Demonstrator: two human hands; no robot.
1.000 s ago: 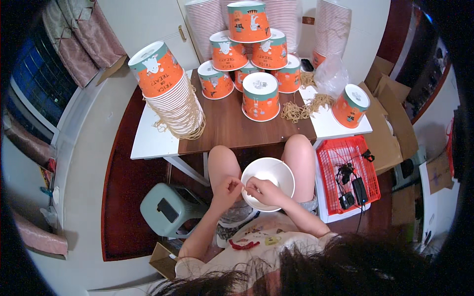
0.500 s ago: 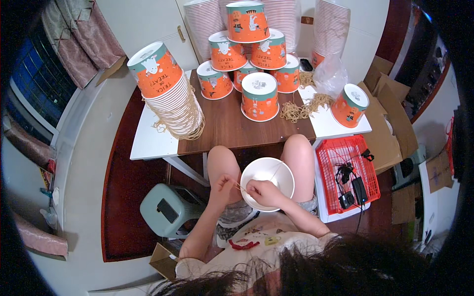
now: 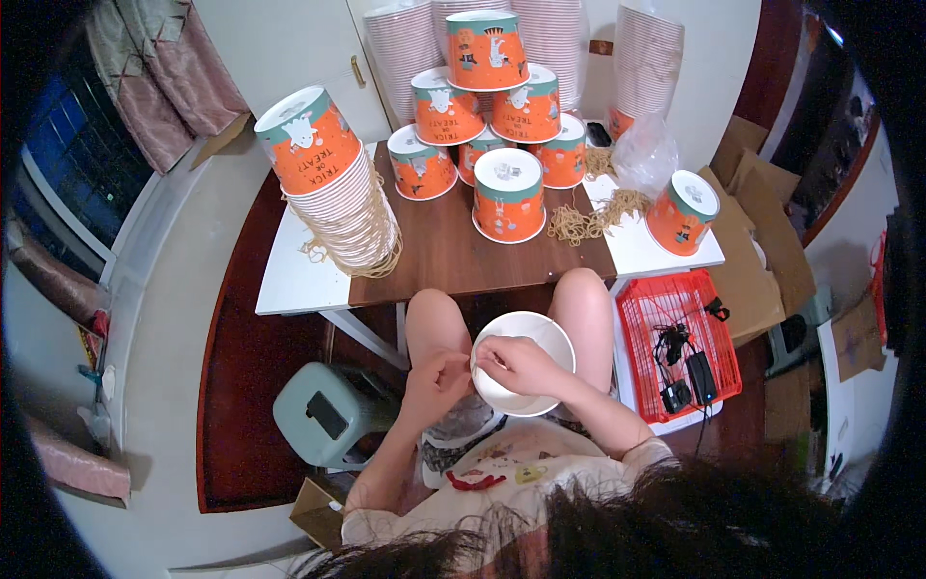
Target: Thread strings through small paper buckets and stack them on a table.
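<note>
Item: white cup (image 3: 526, 333), mouth up over our lap, which we are gripping at its near-left rim with the right hand (image 3: 516, 365), while the left hand (image 3: 436, 381) is pinching shut just left of it, possibly on a band.

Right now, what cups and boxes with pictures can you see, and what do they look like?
White bowl: in the lap, round, plain, both hands at its rim.
Tall cup stack: table's left, orange and green with a cartoon animal.
Cup pyramid: table's back, upside-down orange cups, green bands.
Single cup: table's right, tilted, orange.
Red basket: floor, right, holding black gadgets.
</note>
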